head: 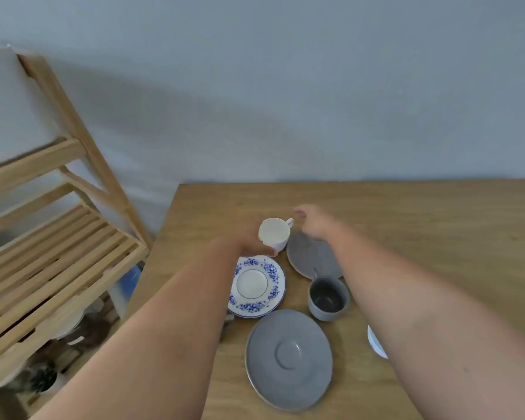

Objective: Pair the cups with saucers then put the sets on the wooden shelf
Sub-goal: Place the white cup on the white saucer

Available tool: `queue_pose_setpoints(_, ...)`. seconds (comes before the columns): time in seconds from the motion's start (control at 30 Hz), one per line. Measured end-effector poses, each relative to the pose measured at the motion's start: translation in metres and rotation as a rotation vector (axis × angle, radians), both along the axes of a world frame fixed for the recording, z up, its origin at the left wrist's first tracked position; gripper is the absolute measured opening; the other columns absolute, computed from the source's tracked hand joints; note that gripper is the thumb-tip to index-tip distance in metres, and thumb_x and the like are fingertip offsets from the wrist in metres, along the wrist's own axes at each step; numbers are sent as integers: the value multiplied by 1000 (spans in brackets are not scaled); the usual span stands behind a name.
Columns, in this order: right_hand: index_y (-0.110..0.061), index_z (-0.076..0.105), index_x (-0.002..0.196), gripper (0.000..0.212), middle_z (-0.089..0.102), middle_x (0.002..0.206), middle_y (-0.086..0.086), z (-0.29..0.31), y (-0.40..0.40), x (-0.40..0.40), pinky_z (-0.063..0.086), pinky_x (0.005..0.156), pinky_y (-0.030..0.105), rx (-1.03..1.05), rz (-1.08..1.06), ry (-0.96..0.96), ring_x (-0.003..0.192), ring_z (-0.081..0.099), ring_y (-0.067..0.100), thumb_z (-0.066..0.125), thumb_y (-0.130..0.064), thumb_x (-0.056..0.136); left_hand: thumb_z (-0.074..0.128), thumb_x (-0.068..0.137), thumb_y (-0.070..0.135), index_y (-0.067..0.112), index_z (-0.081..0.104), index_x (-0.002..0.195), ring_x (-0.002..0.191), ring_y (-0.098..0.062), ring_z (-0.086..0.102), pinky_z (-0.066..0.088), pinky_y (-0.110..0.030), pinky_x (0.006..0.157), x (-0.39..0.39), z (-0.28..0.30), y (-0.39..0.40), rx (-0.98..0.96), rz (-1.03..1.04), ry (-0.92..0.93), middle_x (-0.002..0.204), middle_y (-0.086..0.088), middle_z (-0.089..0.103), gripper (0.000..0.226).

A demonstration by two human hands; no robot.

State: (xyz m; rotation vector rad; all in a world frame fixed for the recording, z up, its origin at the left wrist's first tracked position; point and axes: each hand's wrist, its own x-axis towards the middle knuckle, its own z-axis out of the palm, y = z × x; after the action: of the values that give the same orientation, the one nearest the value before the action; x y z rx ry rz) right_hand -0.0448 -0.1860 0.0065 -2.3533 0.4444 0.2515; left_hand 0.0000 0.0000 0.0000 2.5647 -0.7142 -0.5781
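A white cup (275, 233) is tilted just above the wooden table (422, 225), and my left hand (250, 245) grips its left side. My right hand (314, 222) hovers beside the cup's handle with fingers apart, holding nothing. A blue-and-white floral saucer (256, 286) lies just in front of the cup. A grey cup (328, 298) stands to the saucer's right. One grey saucer (311, 259) lies behind it, partly under my right arm. A larger grey saucer (288, 359) lies nearest me. The wooden shelf (58, 253) stands left of the table.
A white rim of some dish (376, 344) peeks out from behind my right forearm. The shelf's lower levels hold blurred crockery (70, 325). A grey wall runs behind the table's far edge.
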Motion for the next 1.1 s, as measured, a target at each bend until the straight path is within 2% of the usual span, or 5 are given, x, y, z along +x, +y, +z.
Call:
queue_pose_setpoints(0.2, -3, 53, 135, 46, 55, 139, 17, -23, 1, 8, 34, 104, 28, 87, -90, -49, 129, 49, 29, 42, 6, 92, 86, 55, 48, 31, 60, 114, 99, -17, 63, 53, -40, 87, 8, -22, -12, -162, 6, 1, 108, 6, 67, 66)
queue_pose_setpoints(0.43, -10, 65, 123, 33, 68, 119, 9, -38, -4, 22, 44, 102, 31, 267, -218, -113, 111, 63, 24, 58, -5, 92, 88, 67, 31, 25, 62, 115, 96, -11, 59, 41, -18, 67, 10, -21, -10, -348, 71, 87, 107, 8, 65, 55)
queue_pose_setpoints(0.6, -7, 71, 107, 21, 73, 94, 12, -29, -18, 18, 54, 94, 35, 512, -254, -200, 85, 67, 20, 69, -7, 86, 92, 59, 34, 22, 50, 134, 111, -15, 58, 50, -28, 86, 13, -14, -2, -443, 218, 320, 123, 4, 60, 87)
queue_pose_setpoints(0.73, 2, 70, 106, 25, 72, 94, 13, -6, -47, -5, 57, 88, 31, 712, -214, -184, 84, 67, 20, 73, -4, 82, 91, 46, 45, 18, 58, 126, 110, -18, 66, 55, -38, 95, 9, -2, -12, -576, 239, 455, 119, -2, 68, 91)
queue_pose_setpoints(1.1, -1, 68, 105, 26, 71, 95, 13, 1, -119, -104, 59, 69, 20, 845, -403, -289, 85, 68, 20, 74, -4, 80, 84, 75, 19, 13, 65, 122, 106, -18, 68, 57, -31, 88, -38, 7, -97, -609, 65, 638, 117, -9, 72, 52)
